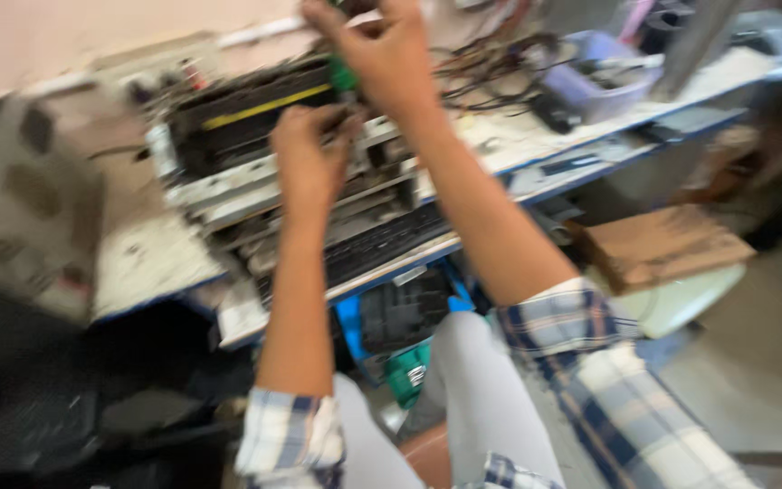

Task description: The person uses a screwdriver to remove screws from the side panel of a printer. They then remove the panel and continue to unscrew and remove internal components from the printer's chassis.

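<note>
The frame is blurred. A long grey and black machine assembly (pixel 255 172) with a yellow strip along its top lies across the worn white workbench (pixel 147 263). My right hand (pixel 382 54) is closed around the green handle of a screwdriver (pixel 344 77), held upright over the assembly. My left hand (pixel 308 158) sits just below it, fingers curled at the tool's lower end on the assembly's frame. Whether the left hand grips the shaft or only steadies it is unclear.
A tangle of dark cables (pixel 491 72) and a pale purple box (pixel 590 81) lie at the bench's far right. A brown cardboard box (pixel 662 244) rests on a seat to the right. A grey panel (pixel 29 208) leans at the left. My knees are under the bench edge.
</note>
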